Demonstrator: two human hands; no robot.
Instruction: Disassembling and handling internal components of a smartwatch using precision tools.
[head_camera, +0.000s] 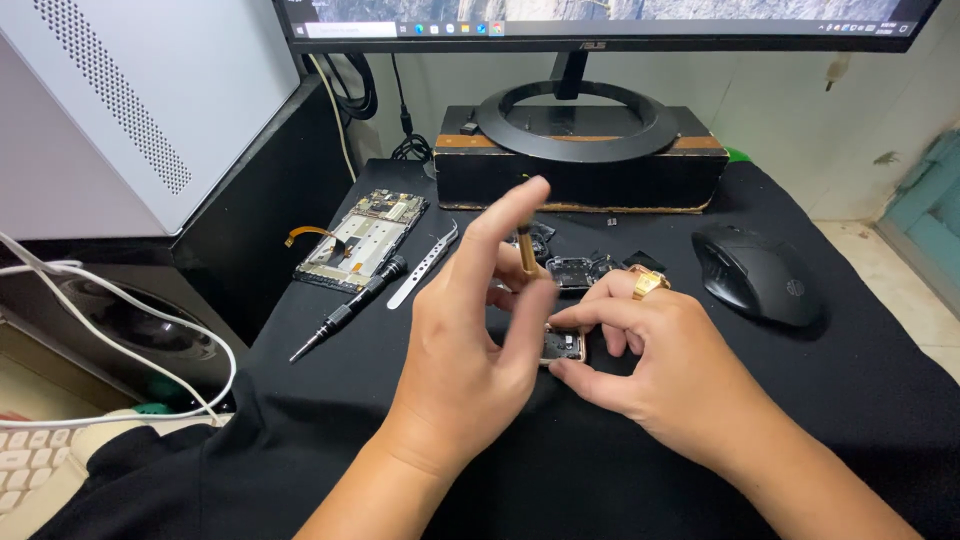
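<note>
My left hand (470, 340) is raised over the black cloth and pinches a thin gold-coloured screwdriver (527, 250) between thumb and fingers, its tip pointing down. My right hand (660, 350), with a gold ring on one finger, pins a small phone part (563, 347) against the cloth with thumb and fingertips. The screwdriver's tip comes down at that part. Just behind the hands lie several small dark phone pieces (578, 268).
An opened phone body (362, 238) with an orange flex cable lies at the back left, beside a black screwdriver (345, 312) and metal tweezers (424, 264). A black mouse (757, 272) sits right. A monitor stand (577, 122) rests on a wooden box behind. White cables (120, 300) run at left.
</note>
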